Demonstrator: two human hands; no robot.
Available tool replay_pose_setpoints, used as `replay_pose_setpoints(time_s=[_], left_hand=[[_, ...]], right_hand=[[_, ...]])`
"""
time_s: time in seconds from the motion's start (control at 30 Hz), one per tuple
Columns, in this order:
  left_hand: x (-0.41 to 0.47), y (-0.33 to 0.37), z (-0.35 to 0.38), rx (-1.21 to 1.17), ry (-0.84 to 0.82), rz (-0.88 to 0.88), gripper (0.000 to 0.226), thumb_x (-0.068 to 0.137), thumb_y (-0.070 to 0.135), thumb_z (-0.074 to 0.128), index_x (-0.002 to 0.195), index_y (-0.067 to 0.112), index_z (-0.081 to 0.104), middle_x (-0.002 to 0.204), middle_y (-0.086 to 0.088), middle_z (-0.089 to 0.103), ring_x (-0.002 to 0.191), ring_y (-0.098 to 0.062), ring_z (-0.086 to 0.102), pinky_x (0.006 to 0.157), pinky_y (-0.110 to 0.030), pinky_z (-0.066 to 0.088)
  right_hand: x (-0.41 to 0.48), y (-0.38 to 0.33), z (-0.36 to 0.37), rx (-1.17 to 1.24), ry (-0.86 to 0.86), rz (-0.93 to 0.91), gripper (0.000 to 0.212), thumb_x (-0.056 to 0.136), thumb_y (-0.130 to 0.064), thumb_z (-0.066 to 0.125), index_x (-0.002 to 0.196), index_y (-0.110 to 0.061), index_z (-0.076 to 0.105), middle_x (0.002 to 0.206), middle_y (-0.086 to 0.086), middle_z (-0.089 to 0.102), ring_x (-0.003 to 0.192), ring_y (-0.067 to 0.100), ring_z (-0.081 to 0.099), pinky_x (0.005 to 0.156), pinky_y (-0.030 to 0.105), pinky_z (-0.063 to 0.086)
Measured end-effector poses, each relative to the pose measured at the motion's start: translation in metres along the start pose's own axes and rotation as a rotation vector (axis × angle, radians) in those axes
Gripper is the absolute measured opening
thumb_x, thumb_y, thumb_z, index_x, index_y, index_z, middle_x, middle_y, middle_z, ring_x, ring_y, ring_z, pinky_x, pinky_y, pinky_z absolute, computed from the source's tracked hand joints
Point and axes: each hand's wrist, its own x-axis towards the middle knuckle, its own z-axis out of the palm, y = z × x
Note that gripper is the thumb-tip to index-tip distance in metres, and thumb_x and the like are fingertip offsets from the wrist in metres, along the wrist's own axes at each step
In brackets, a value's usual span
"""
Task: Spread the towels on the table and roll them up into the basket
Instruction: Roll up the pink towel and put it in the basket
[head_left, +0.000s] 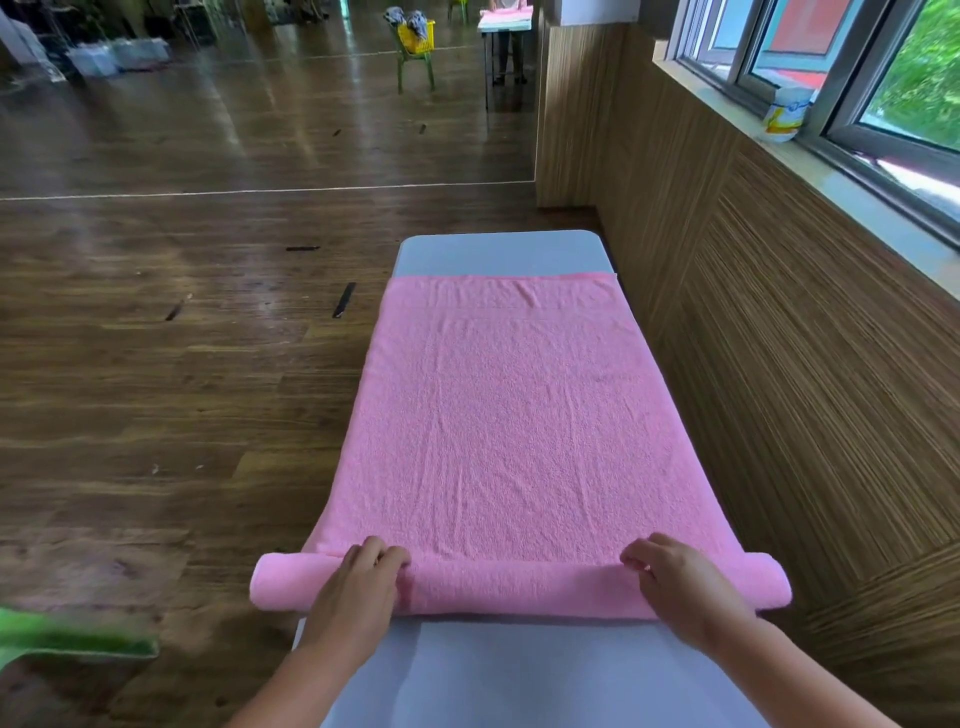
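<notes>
Pink towel (498, 415): spread flat on grey desk (498, 252), rolled at desk's near end. Left grip (358, 577), right grip (675, 577): fingers curled over the roll.

A white-and-yellow cylindrical container (784, 117) is set on the grey windowsill (857, 202) above a striped wood-panelled wall (779, 364); a glossy dark wooden plank floor (156, 364) is shown at left.

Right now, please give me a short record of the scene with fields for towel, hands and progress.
towel: pink towel lies flat along the table, near end rolled
rolled part: roll crosses the towel's whole width
left hand: grips the roll's left part, fingers curled
right hand: grips the roll's right part, fingers curled
progress: rolling barely started; most lies flat
</notes>
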Motion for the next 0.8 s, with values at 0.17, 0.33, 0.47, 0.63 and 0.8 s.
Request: replay_pose_setpoints(time_s=[0.17,0.33,0.47,0.63,0.8], left_hand=[[-0.010,-0.008,0.005,-0.011,-0.083,0.086,0.047,0.081,0.032,0.053,0.128,0.036,0.059,0.124,0.022,0.054,0.118,-0.003,0.045,0.103,-0.024,0.038],[-0.007,-0.003,0.000,0.112,-0.045,0.135,0.016,0.066,0.036,0.048,0.077,0.034,0.060,0.080,0.019,0.052,0.083,-0.010,0.047,0.064,-0.027,0.044],[0.003,-0.004,-0.005,0.142,0.002,0.114,0.014,0.072,0.036,0.047,0.070,0.029,0.059,0.080,0.014,0.038,0.081,-0.014,0.042,0.064,-0.031,0.042],[0.012,0.005,-0.002,-0.038,0.033,-0.028,0.027,0.091,0.021,0.056,0.116,0.030,0.064,0.103,0.008,0.053,0.100,-0.018,0.055,0.075,-0.036,0.052],[-0.002,-0.002,0.002,0.076,-0.044,0.053,0.053,0.068,0.039,0.062,0.121,0.035,0.065,0.117,0.015,0.059,0.105,-0.013,0.054,0.080,-0.033,0.054]], right_hand=[[-0.016,0.016,0.011,-0.171,-0.063,-0.182,0.037,0.088,-0.036,0.060,0.125,-0.031,0.064,0.119,-0.018,0.063,0.107,0.011,0.051,0.093,0.028,0.048],[-0.004,0.007,0.002,-0.252,-0.067,-0.156,0.027,0.089,-0.037,0.049,0.102,-0.030,0.072,0.096,-0.017,0.067,0.093,0.009,0.044,0.075,0.027,0.046],[0.006,0.002,-0.007,-0.212,-0.083,-0.089,0.025,0.093,-0.033,0.048,0.096,-0.029,0.073,0.095,-0.009,0.056,0.091,0.011,0.046,0.072,0.027,0.042],[0.010,-0.007,0.000,-0.035,0.073,0.058,0.028,0.095,-0.020,0.050,0.112,-0.027,0.070,0.104,-0.007,0.059,0.092,0.016,0.060,0.075,0.031,0.047],[-0.002,0.006,0.009,-0.222,-0.043,-0.128,0.040,0.087,-0.035,0.056,0.126,-0.029,0.062,0.119,-0.013,0.062,0.101,0.015,0.046,0.086,0.031,0.047]])
